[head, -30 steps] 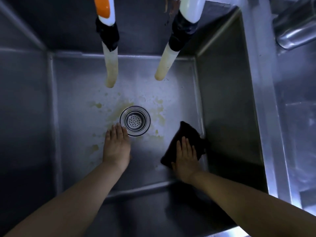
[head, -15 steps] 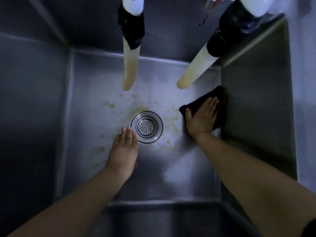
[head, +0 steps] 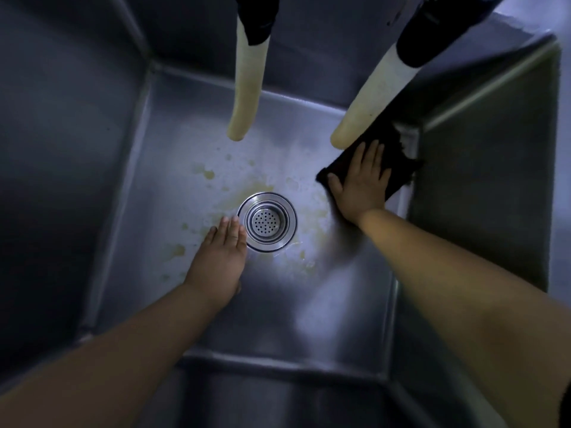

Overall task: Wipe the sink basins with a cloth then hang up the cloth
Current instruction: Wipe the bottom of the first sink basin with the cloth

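I look straight down into a deep steel sink basin (head: pixel 129 186). A dark cloth (head: pixel 391 149) lies flat on the basin floor in the far right corner. My right hand (head: pixel 363 180) presses on it with straight, spread fingers. My left hand (head: pixel 221 254) rests flat on the floor just left of the round metal drain strainer (head: pixel 267 221). Yellowish stains (head: pixel 208 174) spot the floor around the drain.
Two pale stained hoses hang into the basin from above, one at the left (head: pixel 245 97) and one at the right (head: pixel 367 100), whose tip ends just above the cloth. The basin's right wall (head: pixel 482 193) stands close beside the cloth.
My right hand has slid the cloth from the near right of the floor up to the far right corner. My left hand has stayed beside the drain.
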`<state>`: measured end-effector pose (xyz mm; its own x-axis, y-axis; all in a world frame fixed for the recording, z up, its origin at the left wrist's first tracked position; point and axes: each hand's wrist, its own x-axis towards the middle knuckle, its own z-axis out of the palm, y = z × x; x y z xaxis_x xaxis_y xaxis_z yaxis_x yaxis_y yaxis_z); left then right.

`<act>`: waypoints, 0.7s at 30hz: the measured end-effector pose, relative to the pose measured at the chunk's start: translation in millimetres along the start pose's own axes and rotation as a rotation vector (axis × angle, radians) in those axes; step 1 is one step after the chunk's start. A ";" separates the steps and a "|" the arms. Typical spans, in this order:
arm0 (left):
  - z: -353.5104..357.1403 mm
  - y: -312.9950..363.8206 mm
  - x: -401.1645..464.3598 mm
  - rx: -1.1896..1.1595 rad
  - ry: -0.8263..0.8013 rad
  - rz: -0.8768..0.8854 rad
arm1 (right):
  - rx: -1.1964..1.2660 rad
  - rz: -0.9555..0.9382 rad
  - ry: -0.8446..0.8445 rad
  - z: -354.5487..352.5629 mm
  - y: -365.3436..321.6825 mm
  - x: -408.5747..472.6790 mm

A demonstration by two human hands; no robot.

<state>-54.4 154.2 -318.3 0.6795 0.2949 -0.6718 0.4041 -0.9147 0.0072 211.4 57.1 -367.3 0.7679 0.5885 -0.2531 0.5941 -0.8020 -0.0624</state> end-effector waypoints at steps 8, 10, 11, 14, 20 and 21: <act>-3.3 -0.1 -5.1 -0.038 0.002 -0.017 | 0.020 -0.129 -0.203 31.8 -14.1 -181.3; -3.0 0.2 -5.4 -0.043 0.004 -0.017 | -0.026 -0.148 -0.269 37.8 -22.4 -224.0; -3.0 0.3 -5.5 -0.046 0.003 -0.017 | -0.042 -0.157 -0.281 40.8 -24.9 -238.6; -2.0 -0.3 -5.0 -0.037 0.001 -0.012 | 0.091 -0.101 -0.314 47.7 -27.1 -243.4; -0.6 -0.5 -0.9 -0.018 0.003 -0.013 | 0.142 0.067 -0.168 30.8 -47.8 -136.8; -0.8 -0.1 -0.4 -0.014 0.001 -0.011 | 0.119 0.072 -0.122 27.3 -51.7 -117.2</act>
<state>-54.2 154.4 -317.4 0.6753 0.3054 -0.6714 0.4202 -0.9074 0.0098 84.1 26.8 -360.8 0.7683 0.5182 -0.3758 0.5006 -0.8523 -0.1516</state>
